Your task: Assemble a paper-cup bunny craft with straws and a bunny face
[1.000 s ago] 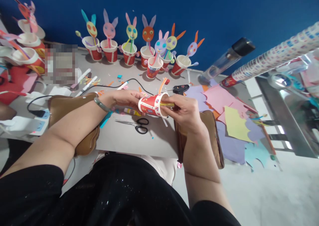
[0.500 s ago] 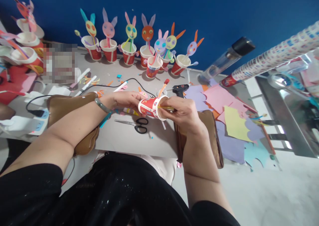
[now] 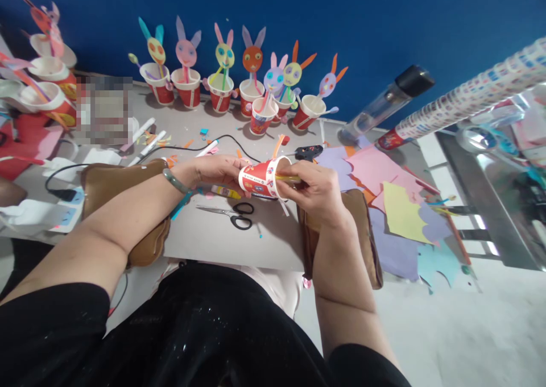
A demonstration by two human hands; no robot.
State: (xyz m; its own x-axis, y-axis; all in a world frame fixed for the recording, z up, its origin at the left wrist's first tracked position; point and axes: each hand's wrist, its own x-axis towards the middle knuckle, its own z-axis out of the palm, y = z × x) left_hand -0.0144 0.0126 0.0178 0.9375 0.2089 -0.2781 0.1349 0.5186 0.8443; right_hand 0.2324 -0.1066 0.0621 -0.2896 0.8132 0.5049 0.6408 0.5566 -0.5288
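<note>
A red and white paper cup [image 3: 258, 178] lies on its side in the air above the table, its mouth facing right. My left hand [image 3: 222, 171] is closed round its base end. At the cup's mouth, my right hand [image 3: 313, 188] pinches a thin yellow stick [image 3: 288, 178] that points into the cup; its far end is hidden inside. An orange strip [image 3: 279, 146] rises beside the rim, and a pale strip [image 3: 284, 208] hangs below it. Scissors with black handles [image 3: 242, 215] lie under the cup, near a yellow tube [image 3: 226, 191].
Paper cups with rabbit-faced figures [image 3: 220, 98] line the blue wall. A black glue gun [image 3: 309, 152] lies behind my right hand. Coloured paper sheets [image 3: 403, 211] cover the right side, below a long stack of cups [image 3: 464, 94]. Brown cushions [image 3: 149, 228] lie under my forearms.
Both hands have shifted slightly right with the cup. Its mouth is turned a little more upward, and the orange strip shows more clearly beside the rim.
</note>
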